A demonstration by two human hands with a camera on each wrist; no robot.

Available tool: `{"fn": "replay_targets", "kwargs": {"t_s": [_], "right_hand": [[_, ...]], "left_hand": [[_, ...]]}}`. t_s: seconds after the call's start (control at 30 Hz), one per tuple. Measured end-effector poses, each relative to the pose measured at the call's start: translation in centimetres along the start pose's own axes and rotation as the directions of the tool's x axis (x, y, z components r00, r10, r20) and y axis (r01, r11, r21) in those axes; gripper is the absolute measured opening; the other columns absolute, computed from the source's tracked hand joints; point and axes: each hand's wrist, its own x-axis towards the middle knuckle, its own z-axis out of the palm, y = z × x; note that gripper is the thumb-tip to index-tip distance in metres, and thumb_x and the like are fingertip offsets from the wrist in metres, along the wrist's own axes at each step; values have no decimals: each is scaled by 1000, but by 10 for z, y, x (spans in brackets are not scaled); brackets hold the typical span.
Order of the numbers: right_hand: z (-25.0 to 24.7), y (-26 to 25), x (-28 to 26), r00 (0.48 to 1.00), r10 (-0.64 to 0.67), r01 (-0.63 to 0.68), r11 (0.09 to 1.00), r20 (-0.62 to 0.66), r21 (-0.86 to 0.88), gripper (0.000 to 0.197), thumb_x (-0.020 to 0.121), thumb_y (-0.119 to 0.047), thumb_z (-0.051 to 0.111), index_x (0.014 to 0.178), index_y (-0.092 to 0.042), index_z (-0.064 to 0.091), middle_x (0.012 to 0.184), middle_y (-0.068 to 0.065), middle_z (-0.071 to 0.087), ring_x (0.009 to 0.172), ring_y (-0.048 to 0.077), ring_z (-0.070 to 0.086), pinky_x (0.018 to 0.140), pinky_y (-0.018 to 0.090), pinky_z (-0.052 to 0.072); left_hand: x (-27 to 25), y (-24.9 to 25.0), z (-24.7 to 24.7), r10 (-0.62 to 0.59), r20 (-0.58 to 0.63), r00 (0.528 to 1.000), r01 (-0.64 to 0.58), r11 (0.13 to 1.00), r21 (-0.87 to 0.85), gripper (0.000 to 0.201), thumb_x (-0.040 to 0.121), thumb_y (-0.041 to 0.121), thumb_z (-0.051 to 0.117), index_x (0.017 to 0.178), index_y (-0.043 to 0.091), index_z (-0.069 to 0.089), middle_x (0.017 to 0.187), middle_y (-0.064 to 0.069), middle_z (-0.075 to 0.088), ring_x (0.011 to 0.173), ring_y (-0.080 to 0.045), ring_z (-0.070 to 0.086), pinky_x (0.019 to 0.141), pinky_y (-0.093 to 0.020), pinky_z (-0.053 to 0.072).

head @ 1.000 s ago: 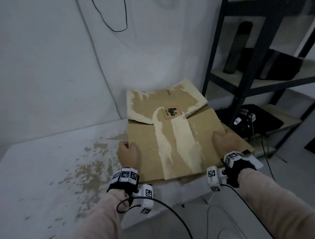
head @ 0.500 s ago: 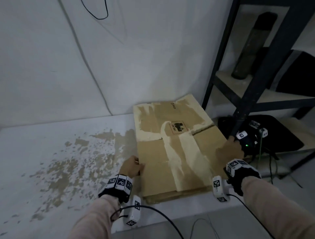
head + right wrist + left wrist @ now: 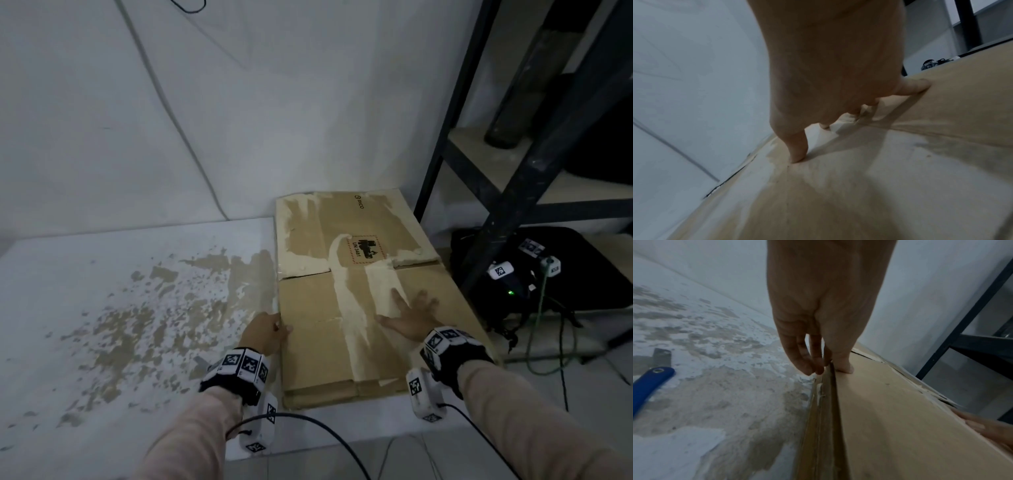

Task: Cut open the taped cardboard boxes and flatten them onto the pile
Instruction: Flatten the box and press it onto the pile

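A flattened cardboard box [image 3: 308,325] with torn tape strips lies on top of a pile of flat cardboard at the right end of the white table. My left hand [image 3: 265,334] is at its left edge; in the left wrist view the thumb rests on top of the cardboard [image 3: 890,418] and the nearly straight fingers [image 3: 807,365] touch the side of the stack. My right hand [image 3: 411,311] lies palm down on the cardboard with its fingers spread, and the right wrist view shows the fingertips [image 3: 797,155] pressing the sheet [image 3: 859,194]. A blue-handled cutter [image 3: 649,386] lies on the table to the left.
The white table [image 3: 102,274] has a worn brown patch left of the pile. A wall stands close behind. A black metal shelf rack [image 3: 442,164] stands right of the pile, with a black bag [image 3: 582,260], small devices and a green cable [image 3: 534,325] at its foot.
The cardboard has come down flat onto the pile. My right hand left the right edge and spread flat on top. My left hand loosened from a grip to a touch at the left edge.
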Motion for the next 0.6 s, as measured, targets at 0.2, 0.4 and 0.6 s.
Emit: {"fn": "replay_targets", "kwargs": {"t_s": [0.2,0.4,0.6], "right_hand": [[-14,-21,-14,978,-64,39,991,-197,-126,73,79,-61,53,139,-25,34,147,14,29,134,37,29,106,58,26],[-15,-87,-36,849,-334,291,942,-410,-165,29,91,-26,48,118,-18,52,113,6,64,105,27,57,91,39,38],[17,-202,-62,753,-541,513,839,-376,-179,30,89,-19,46,113,-19,64,104,11,69,93,31,63,81,36,52]], "left_hand": [[-7,-10,-3,100,12,995,-100,995,7,49,102,40,33,142,13,39,121,-19,51,106,-30,54,86,-29,41],[-43,-65,2,27,-114,993,-36,996,-76,44,102,33,36,141,15,41,125,-9,54,110,-22,54,91,-27,41],[-87,-152,-14,-89,-136,987,79,994,-79,33,101,23,39,131,16,52,124,-6,54,109,-19,55,90,-25,42]]}}
